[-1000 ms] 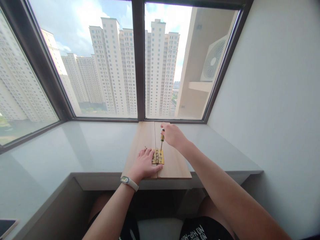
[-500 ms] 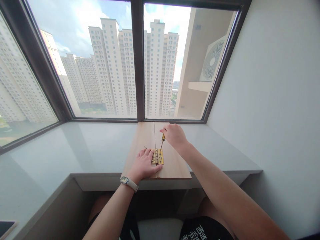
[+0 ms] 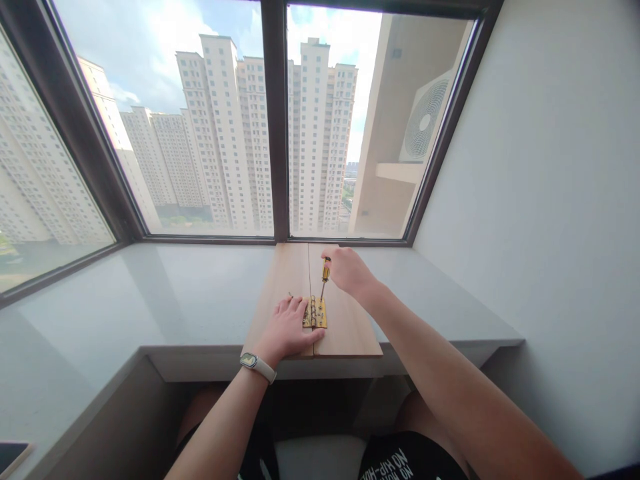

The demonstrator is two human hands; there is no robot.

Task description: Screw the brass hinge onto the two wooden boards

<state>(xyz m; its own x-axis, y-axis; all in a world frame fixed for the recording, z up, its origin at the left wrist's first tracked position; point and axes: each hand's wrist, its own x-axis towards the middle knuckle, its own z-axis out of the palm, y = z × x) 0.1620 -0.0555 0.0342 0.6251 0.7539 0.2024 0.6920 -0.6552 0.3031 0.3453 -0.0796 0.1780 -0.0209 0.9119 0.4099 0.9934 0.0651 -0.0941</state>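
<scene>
Two pale wooden boards (image 3: 350, 337) lie side by side on the white sill, and a brass-coloured hinge (image 3: 321, 315) spans the seam between them. My left hand (image 3: 290, 330) rests flat with fingers spread, partly over the hinge's left leaf and touching both boards. Above the right leaf, my right hand (image 3: 347, 268) grips a screwdriver (image 3: 326, 270) with a yellow handle. The screwdriver's tip reaches the upper part of that leaf. A small thin metal piece (image 3: 291, 295) shows just beyond my left fingertips.
Dark window frames (image 3: 281, 133) stand behind the white sill (image 3: 200, 293). A white wall (image 3: 540, 167) rises at the right. The sill's front edge runs above my legs. At the lower left corner lies a dark flat object (image 3: 13, 457).
My right hand has shifted its grip slightly, and more of the screwdriver's yellow handle shows. My left hand has stayed on the hinge and boards.
</scene>
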